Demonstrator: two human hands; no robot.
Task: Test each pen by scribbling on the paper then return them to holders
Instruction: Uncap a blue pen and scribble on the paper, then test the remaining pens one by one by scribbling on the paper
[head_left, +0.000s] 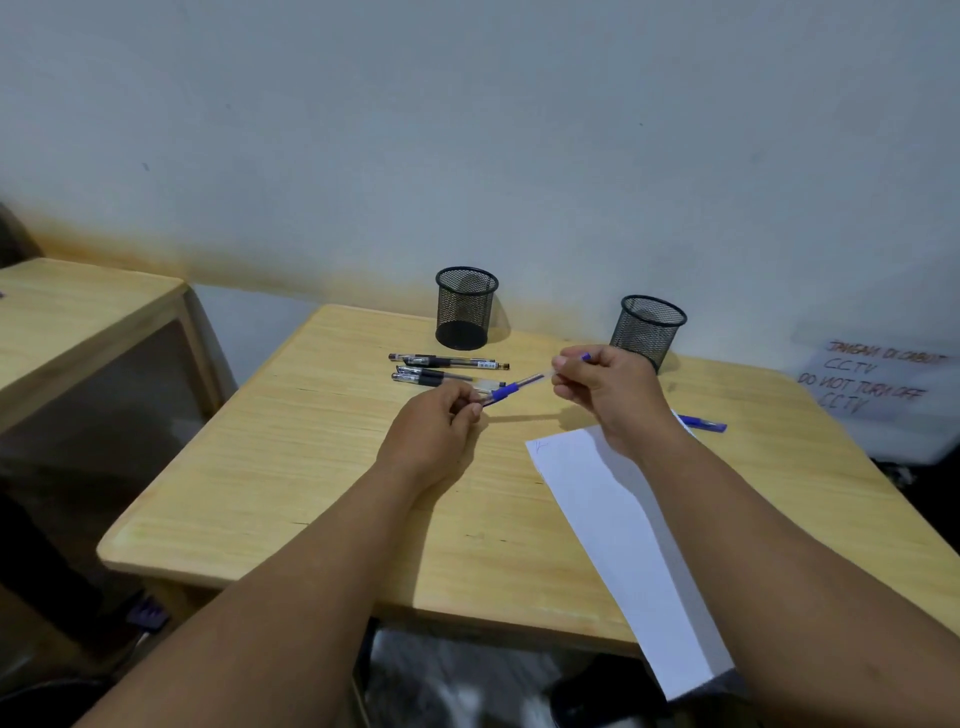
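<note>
- A blue pen (511, 388) is held above the wooden table (291, 457) between both hands, lying slantwise from lower left to upper right.
- The left hand (441, 421) is curled round the pen's lower end, the tip end being pinched between thumb and fingers just below the blue grip.
- The right hand (605, 387) is closed on the pen's upper end; a small blue piece, apparently the pen's end or cap, is seen poking out above its fingers, though which cannot be told.
- Three black pens (449, 362) are laid side by side on the table just beyond the left hand, roughly parallel to the table's far edge.
- Another blue pen (701, 422) is laid on the table to the right, partly hidden behind the right wrist, near the far edge of the paper.
- A white sheet of paper (623, 545) is spread under the right forearm, running past the table's near edge; a faint blue mark is seen at its far left corner.
- Two black mesh holders are stood upright near the wall: the left holder (466, 306) beyond the black pens, the right holder (648, 328) just behind the right hand.
- A handwritten notice (872, 379) is seen at the right, beside the table.
- A second wooden table (78, 312) is seen at the left.
</note>
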